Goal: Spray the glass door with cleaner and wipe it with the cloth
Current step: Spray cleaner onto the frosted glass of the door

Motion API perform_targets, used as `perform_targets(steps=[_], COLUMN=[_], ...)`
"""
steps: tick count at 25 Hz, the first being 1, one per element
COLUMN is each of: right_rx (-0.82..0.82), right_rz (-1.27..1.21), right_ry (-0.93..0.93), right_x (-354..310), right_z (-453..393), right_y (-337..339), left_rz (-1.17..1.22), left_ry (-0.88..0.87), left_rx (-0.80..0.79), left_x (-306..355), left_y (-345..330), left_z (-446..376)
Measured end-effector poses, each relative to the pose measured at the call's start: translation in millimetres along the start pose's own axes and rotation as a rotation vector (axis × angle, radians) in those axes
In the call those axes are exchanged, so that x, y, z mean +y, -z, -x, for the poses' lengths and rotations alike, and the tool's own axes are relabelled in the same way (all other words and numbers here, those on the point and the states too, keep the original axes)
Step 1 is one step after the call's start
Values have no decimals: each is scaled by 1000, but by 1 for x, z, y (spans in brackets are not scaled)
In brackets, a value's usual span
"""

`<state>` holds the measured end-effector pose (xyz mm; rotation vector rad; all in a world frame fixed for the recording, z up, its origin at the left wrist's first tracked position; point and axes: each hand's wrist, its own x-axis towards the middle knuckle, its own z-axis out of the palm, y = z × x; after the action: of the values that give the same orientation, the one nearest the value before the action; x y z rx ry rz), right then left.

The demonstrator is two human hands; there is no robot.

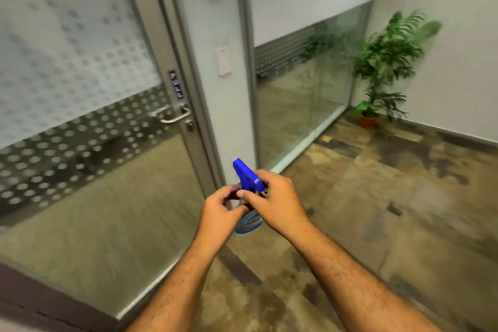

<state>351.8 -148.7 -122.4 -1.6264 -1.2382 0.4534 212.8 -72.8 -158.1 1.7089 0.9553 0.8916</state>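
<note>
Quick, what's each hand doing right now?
Left hand: closed on the spray bottle, at its neck.
Right hand: closed on the same bottle, just below its blue head.

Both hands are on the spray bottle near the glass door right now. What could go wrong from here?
1. Both hands, left hand and right hand, crowd the spray bottle; fiddling at its head could make it slip or fire early.
2. The nozzle looks aimed up toward the door frame, not the glass door, so spray may miss the pane, possibly reaching the door handle.
3. No cloth is clearly visible, so sprayed cleaner might run before it is wiped.
</note>
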Motion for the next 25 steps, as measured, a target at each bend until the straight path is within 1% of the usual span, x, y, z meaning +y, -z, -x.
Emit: perform_targets(steps=[5, 9, 14, 19, 25], right_rx=[201, 399, 626, 770, 929], right_rz=[86, 140, 185, 226, 338], right_ry=[-166, -308, -479, -577, -739], right_x=[73, 122, 173, 214, 264], right_z=[57, 102, 153, 179, 189], right_y=[127, 213, 301, 381, 482], left_rz=[-144, -112, -120, -62, -36], left_ry=[-19, 37, -16, -70, -152], left_rx=[-382, -547, -808, -951, -1122], left_x=[19, 28, 46, 70, 102], left_y=[-141, -238, -370, -492, -626], left_z=[18, 33, 50, 48, 16])
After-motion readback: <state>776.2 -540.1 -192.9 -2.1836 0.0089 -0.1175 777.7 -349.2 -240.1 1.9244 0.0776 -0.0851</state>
